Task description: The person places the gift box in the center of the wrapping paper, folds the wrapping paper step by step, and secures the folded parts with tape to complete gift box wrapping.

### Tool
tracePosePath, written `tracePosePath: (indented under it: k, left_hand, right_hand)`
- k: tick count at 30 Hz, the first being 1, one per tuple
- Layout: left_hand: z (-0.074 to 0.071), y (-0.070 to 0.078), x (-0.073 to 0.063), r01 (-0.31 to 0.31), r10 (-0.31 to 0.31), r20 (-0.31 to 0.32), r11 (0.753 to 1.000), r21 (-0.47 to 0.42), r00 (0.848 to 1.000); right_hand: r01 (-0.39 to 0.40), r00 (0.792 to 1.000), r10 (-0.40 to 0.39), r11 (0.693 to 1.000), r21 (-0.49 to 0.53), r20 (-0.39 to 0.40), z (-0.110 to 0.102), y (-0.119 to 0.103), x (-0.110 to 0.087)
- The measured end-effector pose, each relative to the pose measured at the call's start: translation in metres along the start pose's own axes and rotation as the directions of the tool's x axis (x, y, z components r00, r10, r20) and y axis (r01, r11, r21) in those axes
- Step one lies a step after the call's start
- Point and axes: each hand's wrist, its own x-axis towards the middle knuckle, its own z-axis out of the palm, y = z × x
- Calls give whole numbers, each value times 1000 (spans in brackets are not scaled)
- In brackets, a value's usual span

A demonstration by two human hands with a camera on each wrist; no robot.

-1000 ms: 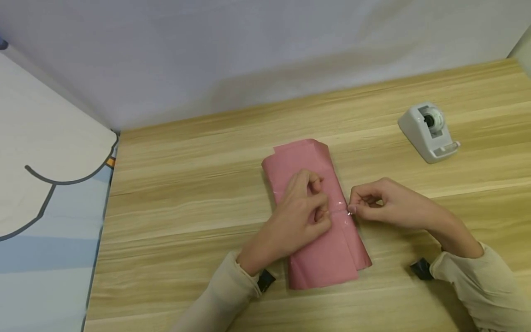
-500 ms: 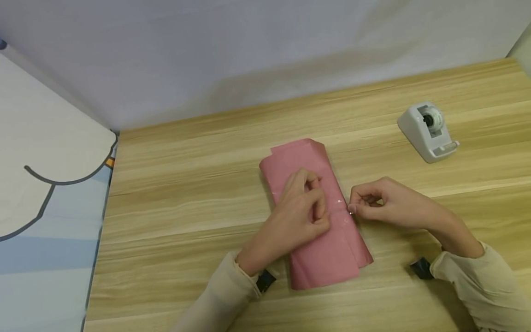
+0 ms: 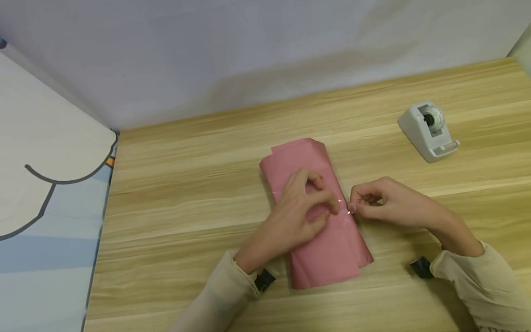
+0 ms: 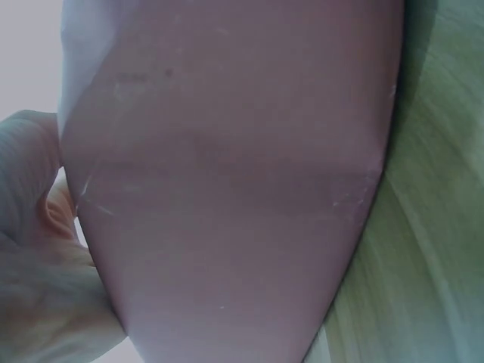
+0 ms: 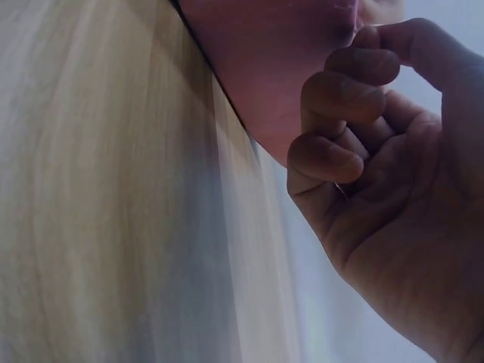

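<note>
A pink paper package (image 3: 321,263), its paper folded over with an overlapping edge, lies on the wooden table (image 3: 178,198). My left hand (image 3: 290,216) rests on top of it, fingers loosely bent and fingertips near a shiny strip of clear tape (image 3: 344,211). At the package's right edge, my right hand (image 3: 390,203) pinches the end of that tape between thumb and index finger. The right wrist view shows its other fingers curled in beside the pink paper (image 5: 257,68). In the left wrist view the package's side (image 4: 227,189) bulges, with part of the left hand behind it.
A grey tape dispenser (image 3: 429,133) holding a roll of clear tape stands at the back right of the table. A pale cloth (image 3: 265,60) hangs along the far edge, and a printed cloth (image 3: 50,193) borders the left side.
My left index and middle fingers have stretched toward the tape at the package's right edge. The package has shifted very slightly. My right hand keeps its pinch in the same place.
</note>
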Motion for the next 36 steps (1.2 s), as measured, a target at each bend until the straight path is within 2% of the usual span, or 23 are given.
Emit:
tracePosePath:
  k: [13, 18, 23, 26, 30, 36]
  left_hand:
    - [0, 1, 0, 12, -12, 13, 1000, 0, 1000]
    - [0, 1, 0, 25, -25, 9, 999, -26, 1000]
    - [1, 1, -1, 21, -21, -8, 999, -27, 1000]
    - [3, 1, 0, 15, -15, -14, 1000, -2, 1000]
    - [6, 1, 0, 6, -5, -24, 1000, 23, 1000]
    - [6, -1, -1, -5, 6, -38, 1000, 15, 999]
  right_hand:
    - [-14, 999, 12, 998, 55, 40, -2, 5, 1]
    - [-51, 995, 38, 989, 137, 97, -2, 10, 1]
    - [-85, 984, 43, 966, 244, 175, -1, 16, 2]
    - [-123, 975, 68, 957, 263, 210, -1, 19, 1]
    - [-207, 958, 142, 944, 257, 249, 2, 25, 3]
    - [-286, 939, 212, 920, 270, 271, 8, 27, 8]
